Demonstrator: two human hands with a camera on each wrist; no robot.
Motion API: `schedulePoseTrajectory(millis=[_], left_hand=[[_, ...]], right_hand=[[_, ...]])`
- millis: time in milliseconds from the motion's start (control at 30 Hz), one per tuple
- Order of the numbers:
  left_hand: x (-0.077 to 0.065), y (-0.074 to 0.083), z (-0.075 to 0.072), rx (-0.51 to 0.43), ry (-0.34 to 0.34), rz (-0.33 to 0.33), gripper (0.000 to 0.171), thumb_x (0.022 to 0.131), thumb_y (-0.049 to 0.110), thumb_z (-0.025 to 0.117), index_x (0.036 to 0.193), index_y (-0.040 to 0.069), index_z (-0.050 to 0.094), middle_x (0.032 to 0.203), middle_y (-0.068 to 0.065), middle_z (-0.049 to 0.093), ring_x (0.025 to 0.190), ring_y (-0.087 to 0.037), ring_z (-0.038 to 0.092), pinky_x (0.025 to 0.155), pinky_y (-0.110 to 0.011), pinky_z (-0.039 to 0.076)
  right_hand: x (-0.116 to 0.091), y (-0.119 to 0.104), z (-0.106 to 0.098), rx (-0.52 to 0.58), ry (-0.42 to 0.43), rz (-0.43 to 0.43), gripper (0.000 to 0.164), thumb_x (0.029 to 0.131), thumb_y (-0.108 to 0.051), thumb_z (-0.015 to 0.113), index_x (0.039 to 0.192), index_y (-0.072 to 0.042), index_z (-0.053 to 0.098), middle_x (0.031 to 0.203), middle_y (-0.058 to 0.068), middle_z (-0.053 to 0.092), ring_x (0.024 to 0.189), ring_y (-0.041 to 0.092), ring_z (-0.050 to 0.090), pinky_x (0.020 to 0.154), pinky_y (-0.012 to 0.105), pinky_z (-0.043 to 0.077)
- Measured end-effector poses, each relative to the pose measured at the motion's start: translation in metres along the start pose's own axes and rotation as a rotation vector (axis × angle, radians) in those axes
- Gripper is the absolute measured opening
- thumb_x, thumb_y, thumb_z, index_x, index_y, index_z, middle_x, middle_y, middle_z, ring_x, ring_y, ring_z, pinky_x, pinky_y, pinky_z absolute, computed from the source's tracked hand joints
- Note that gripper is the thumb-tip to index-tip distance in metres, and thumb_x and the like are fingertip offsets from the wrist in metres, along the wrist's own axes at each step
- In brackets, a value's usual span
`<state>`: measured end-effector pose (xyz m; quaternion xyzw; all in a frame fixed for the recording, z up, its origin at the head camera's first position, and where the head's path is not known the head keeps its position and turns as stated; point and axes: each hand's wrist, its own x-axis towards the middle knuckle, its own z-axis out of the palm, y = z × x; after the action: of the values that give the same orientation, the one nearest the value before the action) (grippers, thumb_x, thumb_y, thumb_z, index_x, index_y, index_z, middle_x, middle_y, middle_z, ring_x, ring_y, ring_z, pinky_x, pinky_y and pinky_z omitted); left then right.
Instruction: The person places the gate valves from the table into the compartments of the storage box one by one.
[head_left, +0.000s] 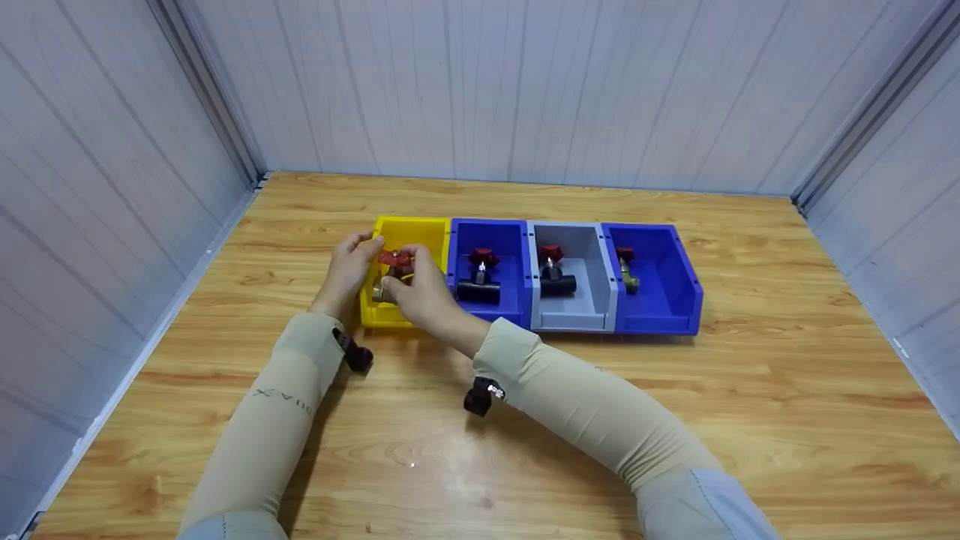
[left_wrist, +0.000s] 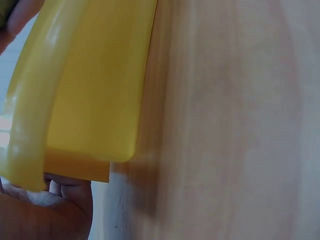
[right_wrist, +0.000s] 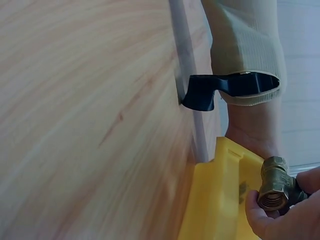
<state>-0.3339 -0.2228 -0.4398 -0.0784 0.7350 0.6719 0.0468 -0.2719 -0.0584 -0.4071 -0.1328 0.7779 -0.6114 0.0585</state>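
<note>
My right hand (head_left: 433, 294) pinches a brass valve (head_left: 381, 293) with a red handle, held over the yellow bin (head_left: 411, 227). In the right wrist view the threaded opening of the valve (right_wrist: 274, 192) faces the camera, between thumb and fingers. On the bin's left side, my left hand (head_left: 346, 274) grips the wall near the rim. The left wrist view shows the left hand (left_wrist: 55, 210) with bent fingers at the end of the yellow wall (left_wrist: 100, 90); part of the hand is hidden behind it.
Joined on the right are a blue bin (head_left: 517, 300) with a black red-knobbed valve (head_left: 480, 289), a grey bin (head_left: 581, 321) with a similar valve (head_left: 558, 284), and another blue bin (head_left: 675, 300) with a brass valve (head_left: 628, 280). White panel walls (head_left: 480, 90) enclose the wooden table (head_left: 420, 465).
</note>
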Motion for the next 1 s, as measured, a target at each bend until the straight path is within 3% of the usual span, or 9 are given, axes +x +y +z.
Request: schedulePoseTrajectory(millis=[300, 467, 600, 833, 1000], left_hand=[[0.001, 0.0, -0.001, -0.005, -0.011, 0.008, 0.051, 0.116, 0.033, 0.046, 0.159, 0.006, 0.049, 0.16, -0.015, 0.052, 0.139, -0.023, 0.052, 0.12, -0.036, 0.042], [0.001, -0.001, -0.002, 0.021, -0.033, 0.024, 0.051, 0.117, 0.034, 0.042, 0.161, 0.008, 0.046, 0.161, -0.014, 0.051, 0.142, -0.023, 0.05, 0.121, -0.038, 0.04], [0.001, -0.001, 0.0, 0.025, -0.031, 0.035, 0.051, 0.118, 0.034, 0.04, 0.16, 0.007, 0.047, 0.158, -0.014, 0.053, 0.134, -0.019, 0.052, 0.115, -0.033, 0.042], [0.0, -0.001, -0.001, -0.004, -0.043, 0.025, 0.05, 0.118, 0.034, 0.04, 0.16, 0.007, 0.047, 0.156, -0.012, 0.053, 0.13, -0.016, 0.053, 0.115, -0.033, 0.041], [0.002, -0.001, -0.002, -0.045, -0.042, 0.002, 0.049, 0.118, 0.033, 0.039, 0.16, 0.008, 0.047, 0.156, -0.011, 0.053, 0.131, -0.018, 0.053, 0.117, -0.034, 0.041]], right_hand=[[0.006, 0.006, 0.005, -0.009, -0.022, -0.003, 0.053, 0.106, 0.001, 0.06, 0.155, 0.003, 0.04, 0.147, 0.024, 0.06, 0.131, 0.029, 0.061, 0.107, 0.034, 0.054], [0.009, 0.011, 0.006, -0.024, -0.038, 0.001, 0.052, 0.105, 0.002, 0.06, 0.154, -0.001, 0.044, 0.148, 0.024, 0.06, 0.129, 0.028, 0.062, 0.103, 0.034, 0.056], [0.011, 0.013, 0.006, -0.026, -0.038, 0.018, 0.049, 0.105, 0.004, 0.06, 0.152, -0.003, 0.047, 0.147, 0.022, 0.062, 0.126, 0.027, 0.062, 0.1, 0.034, 0.056], [0.019, 0.012, 0.008, -0.078, -0.062, 0.09, 0.043, 0.106, 0.002, 0.062, 0.147, -0.004, 0.05, 0.146, 0.017, 0.063, 0.13, 0.025, 0.061, 0.109, 0.036, 0.053], [0.025, 0.01, 0.01, -0.084, -0.078, 0.162, 0.048, 0.102, 0.0, 0.066, 0.148, -0.002, 0.052, 0.147, 0.017, 0.062, 0.13, 0.025, 0.061, 0.111, 0.035, 0.052]])
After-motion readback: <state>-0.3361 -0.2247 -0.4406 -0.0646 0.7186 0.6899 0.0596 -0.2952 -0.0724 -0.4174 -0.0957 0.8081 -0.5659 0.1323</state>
